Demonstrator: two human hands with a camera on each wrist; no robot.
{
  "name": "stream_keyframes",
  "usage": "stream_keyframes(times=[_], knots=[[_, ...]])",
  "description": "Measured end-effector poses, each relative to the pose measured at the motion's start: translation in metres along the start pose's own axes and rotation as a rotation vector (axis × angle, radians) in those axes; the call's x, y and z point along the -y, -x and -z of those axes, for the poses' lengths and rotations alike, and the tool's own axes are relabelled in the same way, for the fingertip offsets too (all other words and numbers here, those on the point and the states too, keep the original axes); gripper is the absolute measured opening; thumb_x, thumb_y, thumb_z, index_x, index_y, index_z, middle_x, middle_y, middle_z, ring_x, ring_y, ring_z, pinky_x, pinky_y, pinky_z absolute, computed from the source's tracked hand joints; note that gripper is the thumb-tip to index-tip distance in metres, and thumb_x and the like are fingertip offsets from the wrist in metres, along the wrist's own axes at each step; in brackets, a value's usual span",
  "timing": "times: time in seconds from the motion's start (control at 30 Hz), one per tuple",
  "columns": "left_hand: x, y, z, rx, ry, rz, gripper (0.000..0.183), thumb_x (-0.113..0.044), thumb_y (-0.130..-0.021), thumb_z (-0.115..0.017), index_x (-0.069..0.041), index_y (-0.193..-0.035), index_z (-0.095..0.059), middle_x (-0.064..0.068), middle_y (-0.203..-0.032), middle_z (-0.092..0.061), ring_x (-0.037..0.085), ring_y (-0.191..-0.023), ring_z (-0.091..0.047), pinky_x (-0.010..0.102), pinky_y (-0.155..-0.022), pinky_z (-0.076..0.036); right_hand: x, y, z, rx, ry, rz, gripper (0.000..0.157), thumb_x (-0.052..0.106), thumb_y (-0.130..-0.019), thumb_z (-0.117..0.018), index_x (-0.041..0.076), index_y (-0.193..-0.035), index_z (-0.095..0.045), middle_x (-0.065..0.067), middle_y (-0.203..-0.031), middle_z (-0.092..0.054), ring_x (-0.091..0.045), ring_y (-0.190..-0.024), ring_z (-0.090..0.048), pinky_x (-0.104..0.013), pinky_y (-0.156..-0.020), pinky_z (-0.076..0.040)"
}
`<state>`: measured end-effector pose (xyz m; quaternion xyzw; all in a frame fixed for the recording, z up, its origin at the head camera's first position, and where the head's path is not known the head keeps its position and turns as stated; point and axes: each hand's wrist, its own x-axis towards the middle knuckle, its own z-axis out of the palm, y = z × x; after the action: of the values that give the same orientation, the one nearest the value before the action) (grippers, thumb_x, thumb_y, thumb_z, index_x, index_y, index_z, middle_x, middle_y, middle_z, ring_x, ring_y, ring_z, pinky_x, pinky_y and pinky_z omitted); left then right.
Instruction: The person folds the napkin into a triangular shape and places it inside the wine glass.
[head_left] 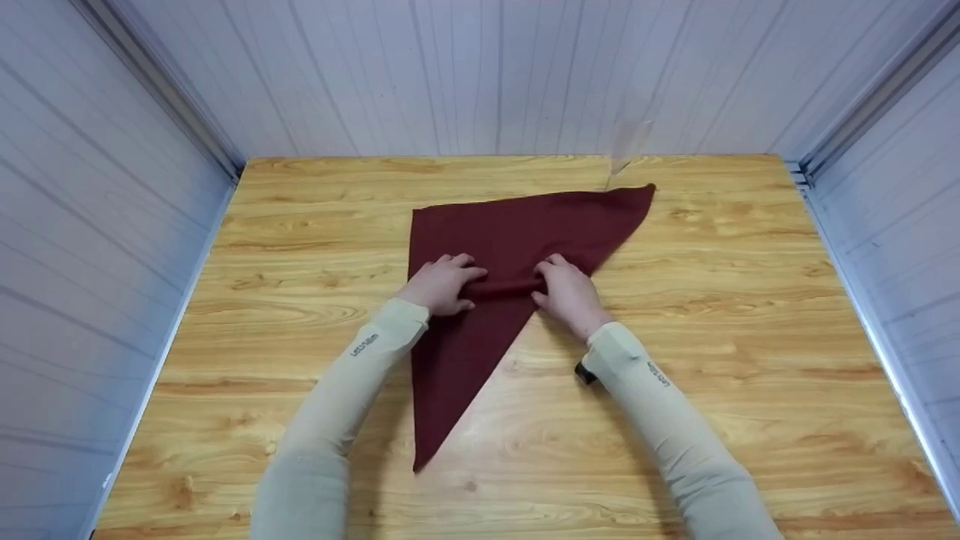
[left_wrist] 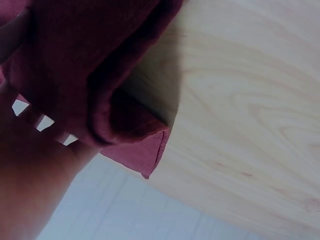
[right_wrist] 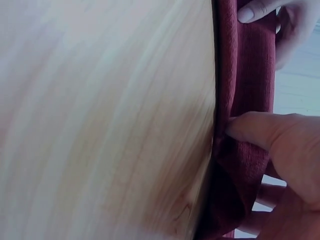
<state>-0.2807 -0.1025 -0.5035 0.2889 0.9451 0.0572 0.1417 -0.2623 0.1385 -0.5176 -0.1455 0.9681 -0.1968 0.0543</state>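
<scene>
The dark maroon, roughly triangular fabric cloth (head_left: 487,236) lies at the middle of the light-brown, wood-grained counter (head_left: 720,300), in front of you. One tip points toward you, a second points to the far right, and a square-looking corner sits at the far left. A raised horizontal ridge (head_left: 501,289) of gathered fabric crosses the cloth between your two hands. Your left hand (head_left: 441,286) is placed at the left end of the ridge, pinching the fabric with the thumb on the near side and the fingers on the far side. Your right hand (head_left: 570,298) is placed at the right end, by the slanting edge, and pinches the ridge between thumb and fingers in the same manner. In the right wrist view, both thumbs press against the near face of the fabric; in the left wrist view, the cloth bends over itself in a rounded curve beside the left hand. Both forearms are covered by pale cream-grey sleeves (head_left: 694,442) with dark lettering, and a small black item (head_left: 585,373) shows at the right cuff. A clear, thin upright piece (head_left: 631,146) stands near the cloth's far right edge, before the pale grey-white panelled rear wall (head_left: 450,82).
</scene>
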Motion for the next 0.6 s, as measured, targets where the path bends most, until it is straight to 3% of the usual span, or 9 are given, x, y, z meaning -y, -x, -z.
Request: stream_keyframes(times=[0.2, 0.5, 0.6], knots=[[-0.004, 0.011, -0.006, -0.028, 0.000, 0.016, 0.056, -0.032, -0.091, -0.066, -0.023, -0.143, -0.047, 0.009, -0.144, -0.040, 0.033, -0.126, -0.040, 0.057, -0.095, -0.041, -0.002, -0.006, 0.001, 0.032, -0.031, 0.028, 0.038, 0.018, -0.087, -0.071, 0.003, -0.120, -0.061, -0.010, -0.122, -0.051, -0.028, -0.106, -0.056, -0.039, -0.092, -0.046], [-0.031, 0.024, -0.014, -0.009, 0.010, 0.143, 0.057, -0.034, -0.093, -0.062, -0.027, -0.146, -0.042, 0.010, -0.149, -0.034, 0.035, -0.133, -0.033, 0.058, -0.098, -0.038, -0.013, -0.018, 0.008, 0.107, -0.043, 0.132, 0.043, 0.015, -0.085, -0.069, 0.002, -0.125, -0.059, -0.009, -0.128, -0.047, -0.024, -0.113, -0.052, -0.038, -0.096, -0.043], [-0.039, 0.025, -0.016, -0.015, 0.023, 0.163, 0.057, -0.033, -0.093, -0.062, -0.026, -0.146, -0.042, 0.011, -0.149, -0.034, 0.037, -0.132, -0.033, 0.060, -0.096, -0.039, -0.016, -0.021, 0.010, 0.121, -0.010, 0.158, 0.042, 0.014, -0.086, -0.069, 0.003, -0.126, -0.059, -0.010, -0.129, -0.048, -0.025, -0.116, -0.051, -0.043, -0.102, -0.038]])
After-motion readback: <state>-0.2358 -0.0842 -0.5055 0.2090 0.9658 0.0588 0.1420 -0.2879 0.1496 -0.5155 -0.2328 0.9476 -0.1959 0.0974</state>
